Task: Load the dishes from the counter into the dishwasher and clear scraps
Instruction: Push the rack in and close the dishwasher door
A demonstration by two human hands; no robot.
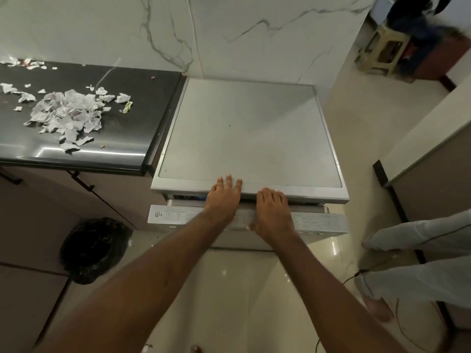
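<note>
Glossy cream floor tiles (242, 289) run under everything in this kitchen corner. A bin lined with a black bag (94, 248) stands on them at the left, just in front of the brown cabinet fronts (51, 200). At the right, another person's legs in pale trousers (420, 238) stand close by, with a thin cable trailing on the tiles beside them. Two bare forearms reach forward to the dishwasher door (318, 221), which stands a little ajar at the top, a dark gap showing behind its control strip. The left hand (224, 202) lies flat across that gap, its straight, slightly spread fingers resting on the front lip of the dishwasher (249, 133). The right hand (272, 215) lies just beside it, palm on the door's upper edge, fingers extended to the lip and thumb down at the strip's front edge; neither hand holds anything. To the left, touching the machine's side, the dark bench (76, 151) carries a heap of torn paper scraps (68, 110), with smaller bits scattered toward its back edge. Behind rises a white veined marble wall (229, 34), and far off at the right stands a plastic stool (382, 54).
</note>
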